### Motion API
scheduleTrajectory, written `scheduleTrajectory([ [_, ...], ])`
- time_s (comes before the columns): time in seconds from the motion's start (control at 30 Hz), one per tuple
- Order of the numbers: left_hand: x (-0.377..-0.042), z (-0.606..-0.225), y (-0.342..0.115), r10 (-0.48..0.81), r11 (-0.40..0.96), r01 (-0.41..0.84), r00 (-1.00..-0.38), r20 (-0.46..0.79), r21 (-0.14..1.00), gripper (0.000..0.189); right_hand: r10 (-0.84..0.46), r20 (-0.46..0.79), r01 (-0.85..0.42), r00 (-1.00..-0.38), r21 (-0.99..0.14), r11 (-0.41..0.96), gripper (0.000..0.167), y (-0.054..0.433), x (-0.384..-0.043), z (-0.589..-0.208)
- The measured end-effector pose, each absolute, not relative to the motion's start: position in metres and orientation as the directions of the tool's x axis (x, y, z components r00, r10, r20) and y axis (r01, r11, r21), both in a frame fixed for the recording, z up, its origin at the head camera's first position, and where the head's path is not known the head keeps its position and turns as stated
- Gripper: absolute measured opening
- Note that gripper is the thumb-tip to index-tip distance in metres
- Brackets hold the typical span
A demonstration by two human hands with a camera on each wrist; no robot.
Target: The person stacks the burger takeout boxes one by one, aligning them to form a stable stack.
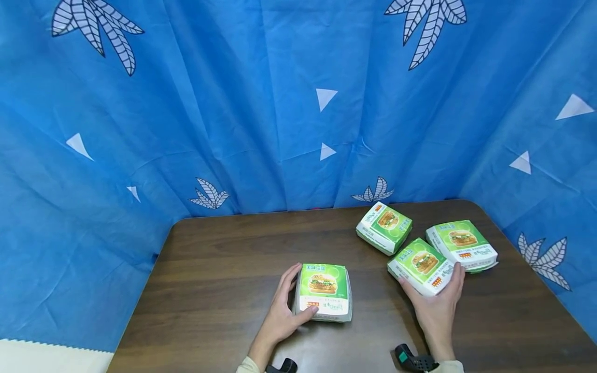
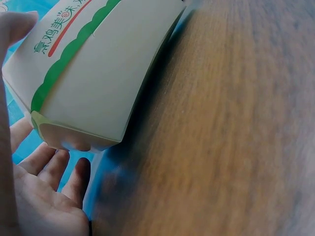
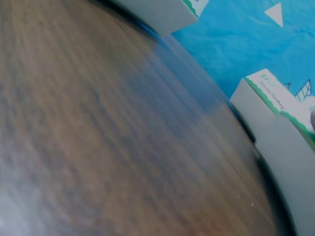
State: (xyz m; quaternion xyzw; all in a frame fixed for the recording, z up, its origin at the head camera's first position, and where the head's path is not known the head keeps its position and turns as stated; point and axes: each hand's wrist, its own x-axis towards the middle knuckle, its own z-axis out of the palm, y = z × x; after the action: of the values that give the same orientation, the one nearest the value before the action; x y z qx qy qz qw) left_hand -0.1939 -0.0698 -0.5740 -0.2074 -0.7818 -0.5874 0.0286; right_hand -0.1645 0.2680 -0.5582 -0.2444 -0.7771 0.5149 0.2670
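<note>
In the head view, my left hand holds a green-and-white burger box near the table's middle, thumb over the front corner and fingers along the left side. The left wrist view shows this box's white wall with fingers at its corner. On the right, my right hand grips a second burger box by its near corner, thumb on the left side and fingers on the right. That box sits close against a third burger box; its side shows in the right wrist view.
Another burger box lies turned at an angle near the table's back edge. The brown wooden table extends to the left. A blue patterned curtain hangs behind the table and along its sides.
</note>
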Motion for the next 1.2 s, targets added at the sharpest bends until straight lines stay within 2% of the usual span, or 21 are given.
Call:
scheduleTrajectory([
  [0.63,-0.189,-0.577,-0.074,0.289,0.238,0.37,-0.909,0.298,0.898,0.097,0.659,0.163,0.124,-0.734,-0.922,0.366,0.121,0.265,-0.158,-0.562],
  [1.03,-0.189,-0.569,-0.073,0.339,0.247,0.341,-0.907,0.249,0.907,0.103,0.631,0.229,0.03,-0.741,-0.928,0.372,0.115,0.262,-0.16,-0.561],
  [1.2,-0.187,-0.568,-0.073,0.335,0.268,0.335,-0.911,0.239,0.903,0.105,0.59,0.238,0.001,-0.771,-0.927,0.375,0.114,0.259,-0.157,-0.56],
])
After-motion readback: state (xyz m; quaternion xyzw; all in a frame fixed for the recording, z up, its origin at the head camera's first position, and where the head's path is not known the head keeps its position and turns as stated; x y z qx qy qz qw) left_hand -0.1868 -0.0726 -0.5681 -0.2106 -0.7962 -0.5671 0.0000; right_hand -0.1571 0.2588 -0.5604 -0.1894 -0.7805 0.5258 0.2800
